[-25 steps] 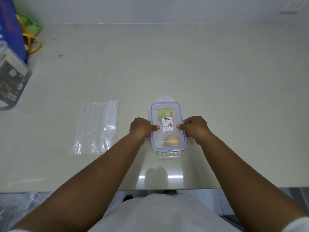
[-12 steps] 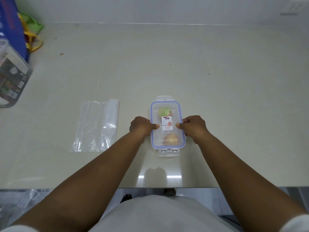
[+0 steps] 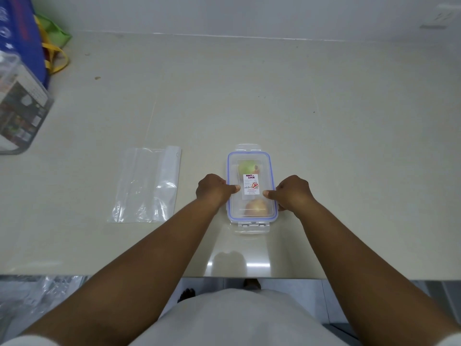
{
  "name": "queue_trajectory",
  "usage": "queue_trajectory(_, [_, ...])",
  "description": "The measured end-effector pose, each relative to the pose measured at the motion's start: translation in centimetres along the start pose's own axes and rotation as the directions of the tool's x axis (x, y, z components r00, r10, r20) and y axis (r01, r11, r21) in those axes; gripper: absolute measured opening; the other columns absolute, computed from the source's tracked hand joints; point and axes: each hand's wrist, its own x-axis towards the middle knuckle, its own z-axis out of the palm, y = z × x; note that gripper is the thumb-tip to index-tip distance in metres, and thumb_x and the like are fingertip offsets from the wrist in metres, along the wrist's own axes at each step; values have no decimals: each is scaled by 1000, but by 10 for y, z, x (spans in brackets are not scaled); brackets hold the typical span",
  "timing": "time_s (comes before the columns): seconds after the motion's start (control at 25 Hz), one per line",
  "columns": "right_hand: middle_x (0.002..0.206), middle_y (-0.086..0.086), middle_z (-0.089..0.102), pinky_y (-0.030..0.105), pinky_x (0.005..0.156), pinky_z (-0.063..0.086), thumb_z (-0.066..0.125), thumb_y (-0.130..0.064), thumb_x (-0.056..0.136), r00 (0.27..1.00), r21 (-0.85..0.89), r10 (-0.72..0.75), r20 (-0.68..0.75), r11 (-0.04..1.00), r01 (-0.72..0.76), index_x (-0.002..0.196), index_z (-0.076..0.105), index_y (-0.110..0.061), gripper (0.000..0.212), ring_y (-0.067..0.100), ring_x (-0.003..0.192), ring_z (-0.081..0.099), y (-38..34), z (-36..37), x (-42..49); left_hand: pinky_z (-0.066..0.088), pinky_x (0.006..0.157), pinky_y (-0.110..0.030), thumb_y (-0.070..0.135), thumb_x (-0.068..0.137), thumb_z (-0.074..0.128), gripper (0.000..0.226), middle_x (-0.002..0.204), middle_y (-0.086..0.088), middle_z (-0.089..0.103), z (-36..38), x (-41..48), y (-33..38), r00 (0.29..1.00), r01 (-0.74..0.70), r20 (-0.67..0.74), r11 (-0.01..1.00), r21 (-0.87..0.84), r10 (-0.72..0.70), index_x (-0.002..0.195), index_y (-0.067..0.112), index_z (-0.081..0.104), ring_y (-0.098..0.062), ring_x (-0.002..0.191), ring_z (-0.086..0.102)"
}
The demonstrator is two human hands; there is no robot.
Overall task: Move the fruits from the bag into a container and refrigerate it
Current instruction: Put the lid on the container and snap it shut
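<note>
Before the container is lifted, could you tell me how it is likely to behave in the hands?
The container looks like rigid plastic, so it should stay stiff. Its two fruits, green and reddish, sit loose and may roll inside. The end flaps appear unlatched, so the lid might shift.

A blue bag [image 3: 22,33] with yellow handles [image 3: 53,56] stands at the far left of the beige counter [image 3: 324,108], a green bag [image 3: 53,31] behind it. In front of them sits a clear box [image 3: 18,108] with printed packaging inside. Crumpled plastic [image 3: 37,295] lies below the counter edge.
</note>
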Motion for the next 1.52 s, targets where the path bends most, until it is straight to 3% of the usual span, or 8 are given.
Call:
queue_trajectory(0.12, [87, 11, 73, 43, 82, 59, 79, -40, 75, 999, 89, 33, -3, 996, -33, 82, 64, -7, 37, 27, 74, 72, 0, 2, -3, 58, 82, -40, 48, 73, 78, 46, 93, -8, 73, -2, 0, 2, 999, 17, 33, 996, 82, -20, 92, 7, 67, -28, 85, 71])
queue_trajectory(0.72, [82, 17, 72, 41, 79, 58, 76, -37, 77, 996, 164, 23, -87, 986, -8, 69, 61, -9, 33, 33, 76, 70, 6, 9, -6, 59, 83, -43, 46, 75, 77, 44, 93, -10, 74, 1, -2, -1, 998, 56, 38, 998, 11, -56, 92, 6, 67, -29, 81, 72])
queue_trajectory(0.84, [69, 11, 62, 31, 62, 46, 72, -35, 78, 992, 81, -45, -115, 995, 55, 66, 58, -10, 32, 27, 66, 58, 4, 8, -2, 60, 82, -44, 40, 76, 77, 41, 85, -15, 75, 2, -13, -6, 997, 47, 59, 997, -59, -43, 87, 1, 68, -30, 76, 73])
queue_trajectory(0.96, [76, 4, 68, 27, 59, 43, 67, -29, 84, 988, 31, -141, -66, 989, 143, 77, 70, -11, 20, 25, 75, 62, -4, 4, 4, 63, 65, -36, 27, 82, 74, 30, 74, -16, 73, -1, -33, -17, 976, 120, 203, 976, -182, -82, 87, -1, 66, -26, 57, 72])
queue_trajectory(1.12, [111, 2, 69, 27, 83, 45, 62, -26, 90, 944, -19, -328, 27, 944, 329, 112, 72, -19, 26, 22, 104, 62, -12, 6, 9, 56, 50, -28, 26, 88, 67, 26, 60, -10, 65, -20, -51, -21, 884, 88, 457, 995, 54, -103, 75, 4, 63, -20, 46, 64])
queue_trajectory(1.24, [123, 0, 64, 22, 89, 38, 61, -24, 92, 920, 6, -384, 82, 923, 385, 125, 65, -20, 34, 19, 115, 58, -20, 11, 13, 59, 69, -33, 36, 80, 72, 22, 79, -7, 73, -44, -41, -18, 986, -168, 49, 963, 213, 161, 76, 14, 69, -24, 71, 70])
queue_trajectory(1.32, [128, 0, 63, 23, 94, 40, 62, -24, 92, 909, 18, -403, 104, 915, 404, 126, 64, -21, 34, 18, 118, 57, -25, 16, 15, 52, 83, -34, 40, 77, 74, 34, 109, -5, 67, -63, -30, -21, 945, -198, -191, 930, 309, 265, 102, 18, 68, -25, 100, 65])
queue_trajectory(1.52, [128, 2, 60, 35, 95, 46, 67, -43, 84, 934, -189, -330, -137, 934, 303, 127, 61, -20, 49, 24, 120, 55, -31, 18, 0, 47, 90, -38, 39, 75, 79, 63, 123, -22, 63, -69, -5, -39, 992, -90, -56, 938, 336, 115, 115, -6, 62, -33, 114, 59])
